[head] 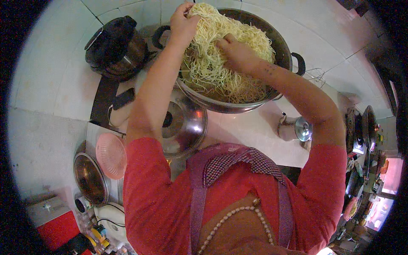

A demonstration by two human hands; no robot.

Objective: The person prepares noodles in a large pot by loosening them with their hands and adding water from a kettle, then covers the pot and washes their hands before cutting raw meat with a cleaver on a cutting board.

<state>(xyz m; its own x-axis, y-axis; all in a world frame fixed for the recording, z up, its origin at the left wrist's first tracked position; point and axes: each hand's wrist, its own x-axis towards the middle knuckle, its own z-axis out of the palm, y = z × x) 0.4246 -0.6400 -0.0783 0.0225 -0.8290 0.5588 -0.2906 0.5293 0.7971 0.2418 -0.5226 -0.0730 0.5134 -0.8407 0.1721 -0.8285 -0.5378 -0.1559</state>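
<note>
A wide metal pot (223, 107) with black side handles stands on the light counter, holding a large heap of pale thin noodles (236, 76). At the pot's upper left, my left hand (185, 24) grips a raised bunch of the noodles. My right hand (239, 55) is in the middle of the heap, its fingers curled into the strands; it looks slightly blurred. Browner noodles lie low in the pot, near its front wall. Below my left forearm is a domed metal lid (188, 127) with a black knob, partly hidden by that arm.
A dark electric cooker (118, 54) stands at the left, with a black phone-like object (124, 98) below it. Further down are a pink plastic basket (110, 156) and a round metal lid or pan (91, 178). A small metal pot (288, 127) and a wire rack (315, 76) are at the right.
</note>
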